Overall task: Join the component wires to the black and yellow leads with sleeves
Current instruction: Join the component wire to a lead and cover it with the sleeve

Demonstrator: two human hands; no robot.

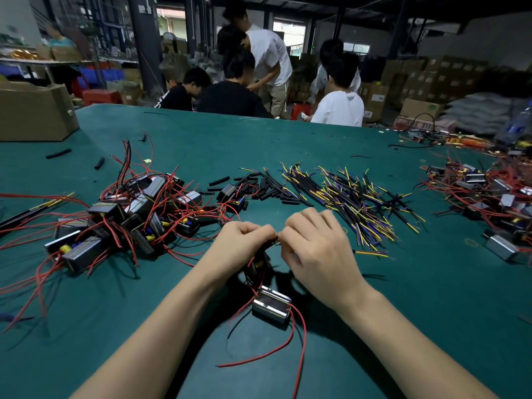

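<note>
My left hand point(244, 240) and my right hand point(313, 249) meet fingertip to fingertip above the green table, both pinching thin wire ends at one spot between them. Below them hangs a boxy metal-and-black component point(272, 304) with red wires trailing toward me. A heap of similar components with red wires point(129, 214) lies to the left. Black sleeves point(259, 185) lie in a loose pile beyond my hands. A spread of black and yellow leads point(351, 203) covers the table to the right of the sleeves. My fingers hide the joint itself.
A second heap of components with red wires point(489, 194) lies at the far right. A cardboard box point(34, 110) stands at the back left of the green table point(431, 298). Several people point(259, 82) are gathered past the table's far edge.
</note>
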